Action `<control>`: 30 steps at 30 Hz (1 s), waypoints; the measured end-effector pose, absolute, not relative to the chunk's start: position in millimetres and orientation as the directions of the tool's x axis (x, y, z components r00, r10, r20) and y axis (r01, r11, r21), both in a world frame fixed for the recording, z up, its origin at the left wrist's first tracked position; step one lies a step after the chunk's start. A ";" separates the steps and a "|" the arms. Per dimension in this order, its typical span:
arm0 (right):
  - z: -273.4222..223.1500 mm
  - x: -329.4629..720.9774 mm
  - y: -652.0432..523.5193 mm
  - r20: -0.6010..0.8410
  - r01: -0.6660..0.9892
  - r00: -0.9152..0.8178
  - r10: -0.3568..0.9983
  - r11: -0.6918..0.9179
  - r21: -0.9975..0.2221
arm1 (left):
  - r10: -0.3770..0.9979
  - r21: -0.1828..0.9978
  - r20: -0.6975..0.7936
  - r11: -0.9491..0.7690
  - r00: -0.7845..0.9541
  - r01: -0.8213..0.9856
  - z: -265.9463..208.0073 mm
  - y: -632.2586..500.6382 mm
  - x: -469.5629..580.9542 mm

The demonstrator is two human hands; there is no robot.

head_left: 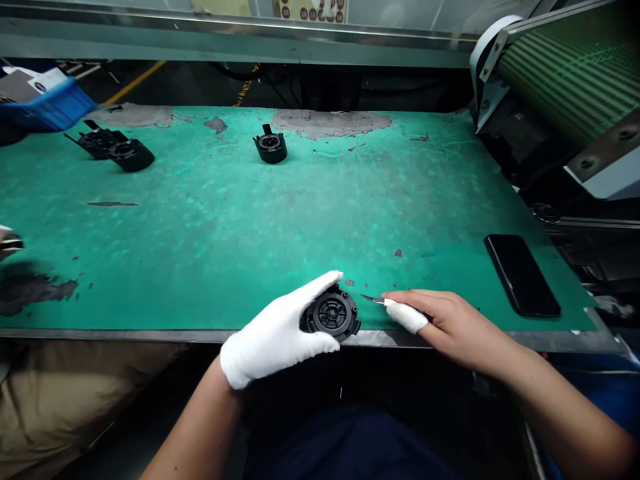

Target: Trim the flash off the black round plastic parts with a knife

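My left hand (280, 333), in a white glove, is closed around a round black plastic part (332, 315) at the front edge of the bench. The part's ribbed circular face is turned up towards me. To its right, my right hand (440, 320) grips a small craft knife (375, 300), its thin pointed blade aimed left at the part but apart from it. A white cover wraps the thumb of that hand; the other fingers are bare. Most of the knife's handle is hidden in the fingers.
One black part (271, 147) stands upright at the back, and several more (127, 153) cluster at the back left beside a blue bin (55, 107). A phone (523, 275) lies at the right. A green-belted conveyor (565, 67) rises at the upper right. Another person's hand (10, 242) shows at the left edge.
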State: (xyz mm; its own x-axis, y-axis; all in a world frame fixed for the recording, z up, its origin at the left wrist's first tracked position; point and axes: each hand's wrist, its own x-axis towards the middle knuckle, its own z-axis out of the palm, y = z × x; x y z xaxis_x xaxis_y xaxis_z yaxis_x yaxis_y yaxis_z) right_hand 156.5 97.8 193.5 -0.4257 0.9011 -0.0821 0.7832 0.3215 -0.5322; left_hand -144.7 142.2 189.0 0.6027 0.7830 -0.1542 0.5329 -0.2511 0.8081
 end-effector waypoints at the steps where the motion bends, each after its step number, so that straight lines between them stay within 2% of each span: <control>1: 192.6 156.4 97.3 -0.081 0.781 -0.427 0.900 0.323 -0.535 | 0.788 0.812 -0.136 -0.258 0.601 0.523 187.9 141.7 -144.4; 8: 191.1 146.9 98.6 -0.069 0.755 -0.459 0.886 0.348 -0.556 | 0.787 0.818 -0.091 -0.290 0.610 0.497 185.6 141.3 -147.5; 14: 197.4 133.5 88.5 -0.133 0.775 -0.449 0.884 0.311 -0.550 | 0.825 0.804 -0.043 -0.306 0.563 0.509 180.6 130.3 -144.4; 20: 202.8 129.1 82.8 -0.210 0.821 -0.459 0.863 0.322 -0.471 | 0.828 0.770 0.009 -0.363 0.561 0.525 171.0 121.6 -138.0; 24: 207.0 130.7 83.4 -0.195 0.835 -0.467 0.863 0.358 -0.417 | 0.808 0.744 0.055 -0.425 0.586 0.515 163.3 119.9 -133.5; 30: 207.2 130.5 82.5 -0.173 0.842 -0.477 0.862 0.391 -0.372 | 0.833 0.739 0.097 -0.427 0.545 0.521 158.6 117.1 -129.9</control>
State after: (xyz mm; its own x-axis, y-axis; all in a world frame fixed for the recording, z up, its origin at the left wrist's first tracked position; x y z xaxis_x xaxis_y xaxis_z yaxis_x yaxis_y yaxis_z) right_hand 130.5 82.5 207.2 -0.4765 0.8620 -0.1729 0.8420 0.3908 -0.3719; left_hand -129.9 117.1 158.6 0.5445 0.8331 0.0972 0.5208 -0.4267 0.7394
